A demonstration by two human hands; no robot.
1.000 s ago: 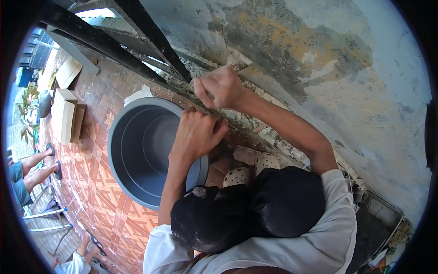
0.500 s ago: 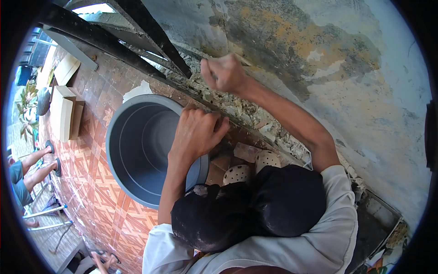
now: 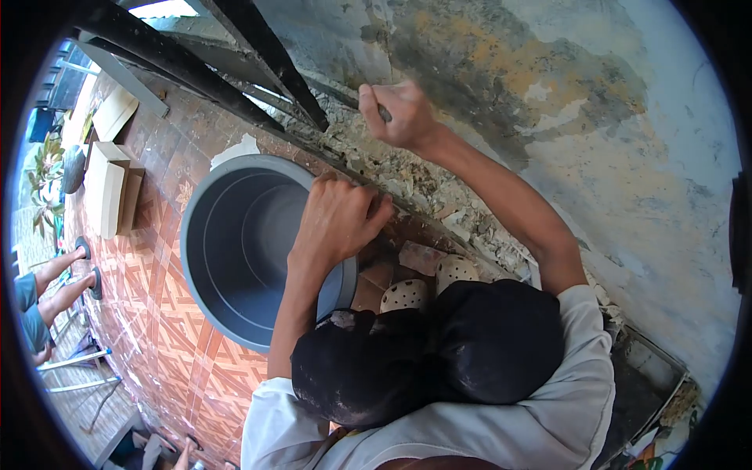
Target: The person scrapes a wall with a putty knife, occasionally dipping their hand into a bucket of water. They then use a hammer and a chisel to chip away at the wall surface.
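Observation:
My left hand [image 3: 335,215] is closed, knuckles up, and overlaps the rim of a large grey plastic tub [image 3: 205,294]. Its curled fingers lie close to the long edge [image 3: 431,222] below the rubble, and their tips are hidden, so I cannot tell what they hold. Higher up, my right hand [image 3: 401,116] makes a fist beside the wall, over the broken rubble [image 3: 439,196]. A small dark-grey bit shows between its fingers. The tub's interior shows smooth grey walls and bottom.
Dark metal bars [image 3: 270,63] slant down at the upper left. A peeling wall [image 3: 580,157] rises on the right. Cardboard [image 3: 110,188] lies on the tiled floor [image 3: 168,290]. Another person's legs [image 3: 59,286] are at far left. My perforated white shoes [image 3: 405,295] stand by the tub.
My right fist has shifted slightly right and turned, showing more of the grey bit in it. My left hand stays nearly in place by the tub.

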